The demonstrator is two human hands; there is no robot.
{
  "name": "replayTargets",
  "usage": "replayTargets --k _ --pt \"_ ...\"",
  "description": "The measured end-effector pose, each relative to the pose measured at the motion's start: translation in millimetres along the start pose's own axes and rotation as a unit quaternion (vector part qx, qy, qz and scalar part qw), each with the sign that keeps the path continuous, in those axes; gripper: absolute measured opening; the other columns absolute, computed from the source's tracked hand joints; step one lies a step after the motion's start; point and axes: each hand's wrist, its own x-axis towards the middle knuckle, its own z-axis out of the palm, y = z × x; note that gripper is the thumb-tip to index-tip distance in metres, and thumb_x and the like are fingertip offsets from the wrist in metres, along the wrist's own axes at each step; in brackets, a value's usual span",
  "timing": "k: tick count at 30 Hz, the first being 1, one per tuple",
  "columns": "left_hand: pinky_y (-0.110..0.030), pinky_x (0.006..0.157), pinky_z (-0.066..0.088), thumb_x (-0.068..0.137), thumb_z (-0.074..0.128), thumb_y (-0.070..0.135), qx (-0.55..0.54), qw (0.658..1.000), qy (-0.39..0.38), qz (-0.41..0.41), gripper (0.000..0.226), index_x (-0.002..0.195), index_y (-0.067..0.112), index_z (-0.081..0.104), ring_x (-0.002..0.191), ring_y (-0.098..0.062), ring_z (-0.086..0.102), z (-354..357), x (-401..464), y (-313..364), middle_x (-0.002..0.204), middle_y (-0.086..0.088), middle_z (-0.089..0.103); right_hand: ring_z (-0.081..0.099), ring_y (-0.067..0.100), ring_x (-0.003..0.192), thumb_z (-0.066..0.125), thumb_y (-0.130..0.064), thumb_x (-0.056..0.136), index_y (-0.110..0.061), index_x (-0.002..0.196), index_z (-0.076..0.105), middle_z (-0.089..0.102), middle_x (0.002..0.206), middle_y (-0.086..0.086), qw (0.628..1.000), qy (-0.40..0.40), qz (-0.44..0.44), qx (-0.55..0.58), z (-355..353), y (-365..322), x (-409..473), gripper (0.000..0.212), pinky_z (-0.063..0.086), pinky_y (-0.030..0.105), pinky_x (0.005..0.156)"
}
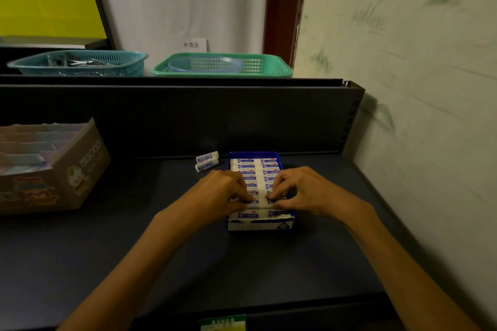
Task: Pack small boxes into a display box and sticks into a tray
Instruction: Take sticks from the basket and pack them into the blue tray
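A blue and white display box (259, 224) stands on the dark shelf, filled with two rows of small white and blue boxes (246, 162). My left hand (224, 192) pinches a small box in the left row near the front. My right hand (298, 191) pinches a small box in the right row beside it. Two loose small boxes (206, 161) lie on the shelf just left of the display box's far end. A cardboard tray (80, 169) holding pastel sticks sits at the far left.
On the upper ledge stand a teal basket (80, 63) with metal items and a green basket (223, 66) with a bluish bowl inside. A dark back panel (174, 115) rises behind the shelf. The wall (416, 115) closes the right side.
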Motion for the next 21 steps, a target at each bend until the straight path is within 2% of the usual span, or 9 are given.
replayTargets --k 6,9,15,21 --pt "-0.018 0.088 0.045 0.090 0.058 0.031 -0.007 1.000 0.005 0.002 0.029 0.118 0.027 0.062 0.110 -0.004 0.049 -1 1 -1 0.123 0.008 0.051 0.049 0.007 0.114 0.068 -0.027 0.085 -0.024 0.111 0.068 0.053 0.122 -0.008 1.000 -0.008 0.003 -0.004 -1 0 1 0.026 0.050 0.031 0.093" --pt "-0.015 0.085 0.044 0.089 0.057 0.035 -0.016 0.999 0.032 -0.010 0.029 0.117 0.027 0.062 0.107 -0.003 0.049 -1 0 -4 0.122 0.008 0.052 0.052 0.009 0.111 0.068 -0.027 0.086 -0.023 0.111 0.067 0.054 0.121 -0.007 1.000 0.001 0.003 0.011 -4 -4 5 0.025 0.052 0.031 0.091" --pt "-0.018 0.090 0.036 0.089 0.058 0.035 0.013 0.991 0.113 -0.071 0.033 0.121 0.027 0.059 0.112 -0.006 0.047 -10 -6 -30 0.123 0.006 0.054 0.053 0.001 0.096 0.065 -0.031 0.088 -0.023 0.116 0.063 0.051 0.107 -0.015 0.998 0.067 -0.006 -0.010 -8 -13 25 0.029 0.048 0.023 0.084" --pt "-0.029 0.090 0.047 0.088 0.060 0.033 0.016 0.981 0.115 -0.158 0.032 0.118 0.023 0.062 0.102 -0.010 0.055 -14 -19 -72 0.116 0.000 0.058 0.052 0.001 0.099 0.063 -0.032 0.090 -0.024 0.119 0.061 0.055 0.114 -0.010 0.997 0.074 -0.017 -0.028 -3 -27 62 0.030 0.047 0.023 0.087"
